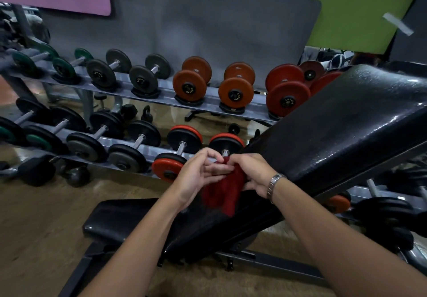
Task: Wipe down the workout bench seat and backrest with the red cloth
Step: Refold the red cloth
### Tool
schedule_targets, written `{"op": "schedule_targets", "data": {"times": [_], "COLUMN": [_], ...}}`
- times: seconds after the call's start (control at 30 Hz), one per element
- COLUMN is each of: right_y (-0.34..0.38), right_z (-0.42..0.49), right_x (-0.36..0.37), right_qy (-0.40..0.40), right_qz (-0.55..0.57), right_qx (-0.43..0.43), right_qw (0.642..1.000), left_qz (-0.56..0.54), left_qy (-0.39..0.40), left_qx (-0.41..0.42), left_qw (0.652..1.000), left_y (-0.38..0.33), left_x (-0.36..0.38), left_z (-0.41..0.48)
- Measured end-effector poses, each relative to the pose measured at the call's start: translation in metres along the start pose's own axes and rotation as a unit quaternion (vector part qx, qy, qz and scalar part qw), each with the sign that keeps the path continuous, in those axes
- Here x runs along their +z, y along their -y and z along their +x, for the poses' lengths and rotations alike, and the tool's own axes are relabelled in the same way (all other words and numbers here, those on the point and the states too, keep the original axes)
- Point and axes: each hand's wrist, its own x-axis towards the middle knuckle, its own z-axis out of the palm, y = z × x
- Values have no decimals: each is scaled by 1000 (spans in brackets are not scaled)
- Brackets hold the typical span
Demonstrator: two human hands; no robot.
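Gripping red cloth [221,190], left hand [198,174] and right hand [251,172] hover over glossy backrest [335,123]; dumbbell rack [161,99] behind.

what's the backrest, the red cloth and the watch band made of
The backrest looks like black vinyl or faux leather: glossy, with a pebbled grain and light glints. The cloth seems to be soft terry or microfibre: matte, fuzzy, bunched in folds. The watch band is likely metal: silvery links catching light.
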Motion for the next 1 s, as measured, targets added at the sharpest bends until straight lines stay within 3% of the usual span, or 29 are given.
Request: {"op": "schedule_targets", "data": {"times": [0.1, 0.2, 0.3, 0.4, 0.53, 0.77, 1.0], "right_y": [-3, -2, -2, -4, -4, -6, -6], "right_z": [5, 5, 5, 7, 2, 1, -5], "right_x": [-6, -11, -13, -13, -13, -17, -16], "right_qy": [-12, -6, -8, -2, 47, 74, 110], "right_qz": [66, 117, 153, 174, 176, 220, 197], "right_qx": [6, 30, 57, 75, 74, 25, 30], "right_qw": [998, 993, 987, 982, 980, 972, 974], "left_qz": [-17, 108, 57, -43, -152, -154, -124], "left_qy": [-158, -285, -205, -94, -41, 43, -52], "left_qx": [53, -31, -200, -284, -279, -351, -244], "left_qw": [986, 952, 956, 953, 947, 923, 960], "left_y": [3, 22, 32, 31, 21, 11, -1], "left_x": [-4, -12, -14, -15, -16, -16, -10], "left_z": [2, 7, -1, -11, -12, -11, 0]}}
